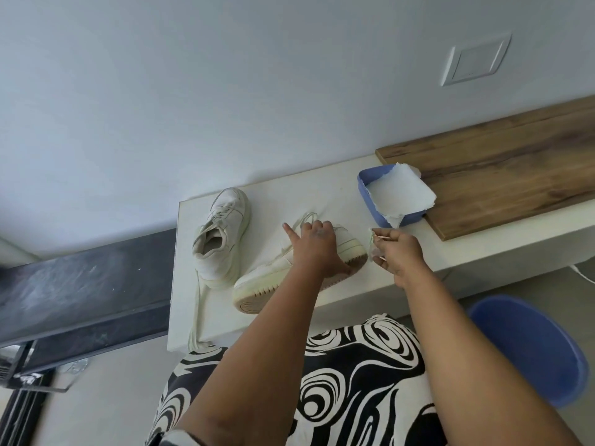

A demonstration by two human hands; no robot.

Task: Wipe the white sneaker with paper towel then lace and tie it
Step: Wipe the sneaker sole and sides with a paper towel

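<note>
The left hand (314, 244) grips the tipped sneaker (289, 268), steadying it with its sole exposed. The right hand (397, 249) pinches a crumpled paper towel (373, 244) at the toe, ready to wipe.

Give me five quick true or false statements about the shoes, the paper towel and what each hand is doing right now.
1. The left hand holds the tipped sneaker. True.
2. The right hand is empty. False: it pinches a paper towel wad.
3. The other sneaker stands upright, left of the tipped one. True.
4. The blue tray holds shoelaces. False: it holds paper towel sheets.
5. Both sneakers sit on the wooden board. False: on the white table.
</note>
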